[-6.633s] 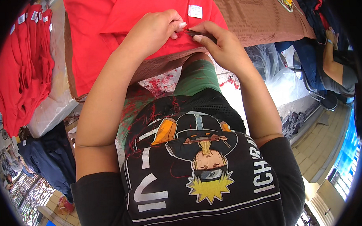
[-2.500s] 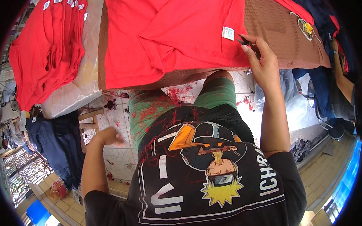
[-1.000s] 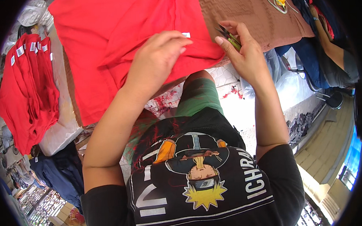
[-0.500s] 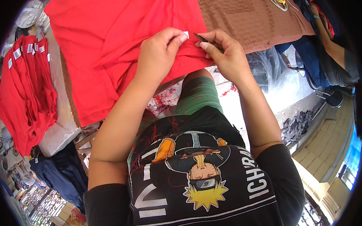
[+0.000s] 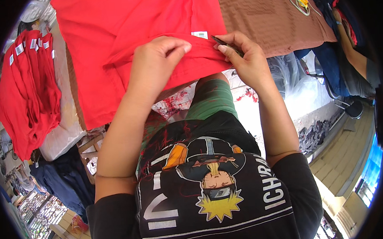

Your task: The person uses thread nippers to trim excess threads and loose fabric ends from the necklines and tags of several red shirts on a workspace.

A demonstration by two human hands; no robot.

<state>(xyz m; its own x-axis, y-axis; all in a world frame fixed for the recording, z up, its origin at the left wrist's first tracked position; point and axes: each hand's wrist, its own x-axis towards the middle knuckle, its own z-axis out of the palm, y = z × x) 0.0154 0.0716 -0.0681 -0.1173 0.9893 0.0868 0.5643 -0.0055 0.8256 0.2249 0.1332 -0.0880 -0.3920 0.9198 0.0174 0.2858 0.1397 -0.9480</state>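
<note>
A red garment (image 5: 124, 20) lies spread over the table, its near edge hanging toward my lap. My left hand (image 5: 157, 55) pinches a fold of the red cloth between thumb and forefinger. Just beyond those fingertips, a small white label (image 5: 200, 35) with a barcode sticks up from the seam. In my right hand (image 5: 248, 54) are dark thread snips (image 5: 227, 45), points aimed at the label's right side but apart from it. The right fingers rest close over the garment's edge, and the snips' handles are partly hidden in the palm.
Brown patterned cloth (image 5: 264, 20) covers the table's right part, with a coiled pale cord (image 5: 299, 2) at its far edge. Several tagged red garments (image 5: 28, 91) are piled at left, above dark blue cloth (image 5: 65, 183). Another person's arm (image 5: 351, 50) shows at far right.
My left hand has let go of the label and moved left along the cloth, so the label now shows more fully. The right hand with the snips has shifted slightly right.
</note>
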